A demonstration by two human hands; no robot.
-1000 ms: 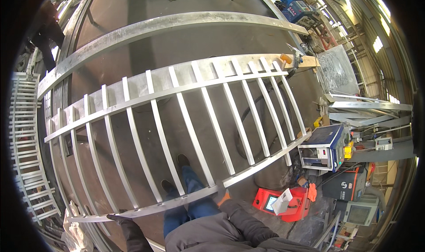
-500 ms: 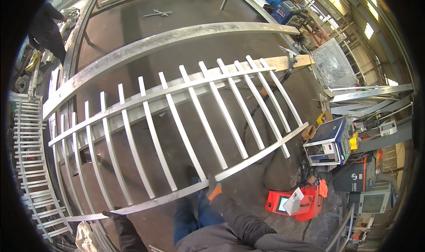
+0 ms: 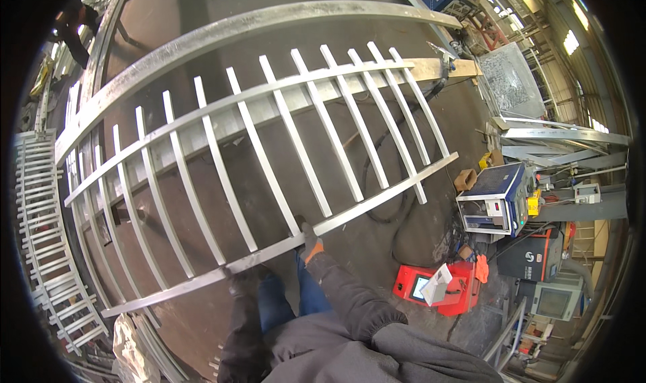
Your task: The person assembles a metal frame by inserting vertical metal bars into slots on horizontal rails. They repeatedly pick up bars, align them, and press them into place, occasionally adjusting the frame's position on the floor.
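A silvery metal railing panel [image 3: 363, 206], made of two long rails crossed by several bars, lies in front of me. My right hand [image 3: 309, 240], in a dark glove with an orange cuff, is closed round its near rail, beside the lower end of a bar. Further left, my left hand [image 3: 235, 281], also in a dark glove, holds the same rail from the near side; its fingers are partly hidden there. The panel's far part rests over a wide flat metal beam [image 3: 242, 117]. Several bar ends stick out beyond the far rail.
Another long beam [image 3: 269, 20] runs across behind the panel. A slatted metal panel [image 3: 50, 235] stands at far left. To the right are a red machine [image 3: 404, 279], a blue-and-white machine [image 3: 491, 198] and a dark cable [image 3: 397, 245] on the floor. A person [image 3: 74, 30] stands far left.
My left hand has moved right along the near rail, closer to my right hand. The right hand stays near the same bar. The whole view has shifted, with the panel higher in it.
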